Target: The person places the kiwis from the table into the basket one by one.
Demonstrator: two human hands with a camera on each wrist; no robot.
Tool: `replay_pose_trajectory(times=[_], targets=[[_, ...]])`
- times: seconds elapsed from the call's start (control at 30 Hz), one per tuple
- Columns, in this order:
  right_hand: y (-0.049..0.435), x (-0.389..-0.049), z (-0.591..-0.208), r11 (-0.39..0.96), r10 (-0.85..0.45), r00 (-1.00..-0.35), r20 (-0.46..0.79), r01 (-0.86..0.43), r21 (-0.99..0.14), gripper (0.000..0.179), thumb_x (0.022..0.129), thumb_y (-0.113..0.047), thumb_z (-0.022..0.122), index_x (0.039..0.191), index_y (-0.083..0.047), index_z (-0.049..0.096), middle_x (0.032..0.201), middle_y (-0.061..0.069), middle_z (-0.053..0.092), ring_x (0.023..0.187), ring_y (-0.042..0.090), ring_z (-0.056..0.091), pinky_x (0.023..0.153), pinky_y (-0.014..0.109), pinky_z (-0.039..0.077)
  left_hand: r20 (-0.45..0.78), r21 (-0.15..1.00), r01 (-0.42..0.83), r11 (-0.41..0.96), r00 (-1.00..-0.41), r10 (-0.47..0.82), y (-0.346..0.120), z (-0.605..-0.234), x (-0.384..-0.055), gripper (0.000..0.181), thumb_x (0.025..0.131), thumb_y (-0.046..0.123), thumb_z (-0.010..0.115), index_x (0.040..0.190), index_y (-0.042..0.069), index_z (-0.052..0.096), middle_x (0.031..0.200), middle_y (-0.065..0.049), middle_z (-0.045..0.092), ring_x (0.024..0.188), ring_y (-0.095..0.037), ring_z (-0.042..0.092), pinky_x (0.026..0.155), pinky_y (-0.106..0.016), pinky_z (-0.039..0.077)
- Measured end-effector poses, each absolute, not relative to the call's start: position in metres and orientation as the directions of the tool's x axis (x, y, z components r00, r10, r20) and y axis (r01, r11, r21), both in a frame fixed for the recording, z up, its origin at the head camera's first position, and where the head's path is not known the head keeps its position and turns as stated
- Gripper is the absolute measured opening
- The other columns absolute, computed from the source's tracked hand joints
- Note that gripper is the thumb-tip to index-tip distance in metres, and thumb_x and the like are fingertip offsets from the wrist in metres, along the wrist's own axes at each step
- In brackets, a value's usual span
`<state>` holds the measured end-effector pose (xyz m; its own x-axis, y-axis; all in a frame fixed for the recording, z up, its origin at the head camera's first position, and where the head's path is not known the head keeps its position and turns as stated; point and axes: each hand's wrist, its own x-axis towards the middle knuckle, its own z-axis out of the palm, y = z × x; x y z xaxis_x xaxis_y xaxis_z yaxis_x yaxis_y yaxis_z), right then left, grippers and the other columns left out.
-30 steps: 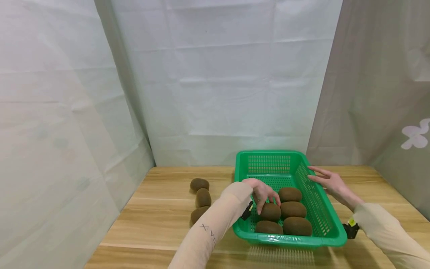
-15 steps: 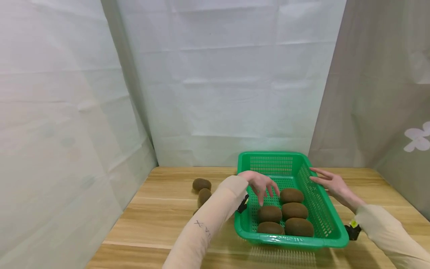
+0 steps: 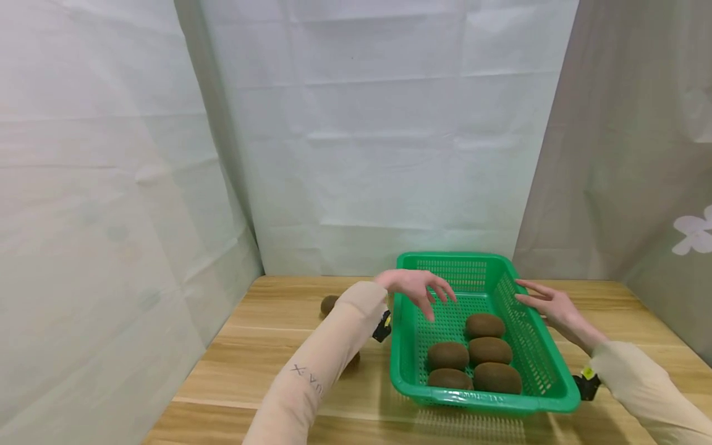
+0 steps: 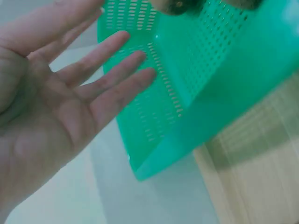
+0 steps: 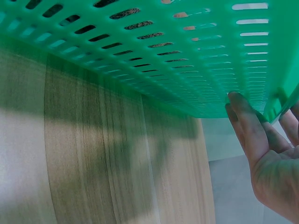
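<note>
My left hand (image 3: 416, 289) hovers over the left side of a green plastic basket (image 3: 406, 388), holding nothing. Its fingers are loosely spread, and the left wrist view shows the bare palm (image 4: 51, 112) beside the basket wall. Several brown kiwis (image 3: 492, 351) lie in two columns at the basket's near end. On the other side, my right hand (image 3: 559, 312) rests straight fingers on the basket's right rim. In the right wrist view some fingers (image 5: 247, 122) lie along the outside of the slotted wall.
Left of the basket, a kiwi (image 3: 329, 304) and another kiwi (image 3: 353, 362) show partly behind the left sleeve (image 3: 328, 352) on the wooden table (image 3: 233, 371). White sheeting (image 3: 367, 154) hangs behind the table and along its sides.
My left hand has let go of a kiwi in the basket's left column, then risen and moved left. The right hand has stayed at the rim.
</note>
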<state>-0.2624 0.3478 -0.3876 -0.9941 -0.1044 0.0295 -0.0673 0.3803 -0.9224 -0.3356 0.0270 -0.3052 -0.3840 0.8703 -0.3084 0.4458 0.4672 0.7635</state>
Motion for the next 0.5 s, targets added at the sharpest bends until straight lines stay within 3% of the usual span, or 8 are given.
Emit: replay_pose_trajectory(times=[0.27,0.5], targets=[[0.347,-0.262,-0.387,0.367,-0.110,-0.994,0.026,-0.065,-0.928,0.065,0.091,-0.033,0.055,0.143,-0.006,0.025,0.140,0.028,0.018,0.121,0.048,0.026,0.088,0.059,0.032,-0.137,0.725,0.548,0.416,-0.477,0.868,-0.012,-0.289,-0.344,0.049,0.079,0.014,0.072,0.124,0.010,0.053,0.116,0.002,0.053,0.107,-0.016,0.048,0.078,-0.025,0.045],[0.347,-0.262,-0.385,0.381,-0.104,-0.994,0.037,-0.075,-0.922,0.065,0.091,-0.034,0.055,0.142,-0.006,0.027,0.139,0.029,0.021,0.120,0.046,0.030,0.087,0.057,0.035,-0.091,0.744,0.502,0.442,-0.578,0.811,-0.050,-0.282,-0.349,0.048,0.080,0.018,0.071,0.124,0.011,0.052,0.119,-0.003,0.051,0.110,-0.023,0.047,0.082,-0.028,0.044]])
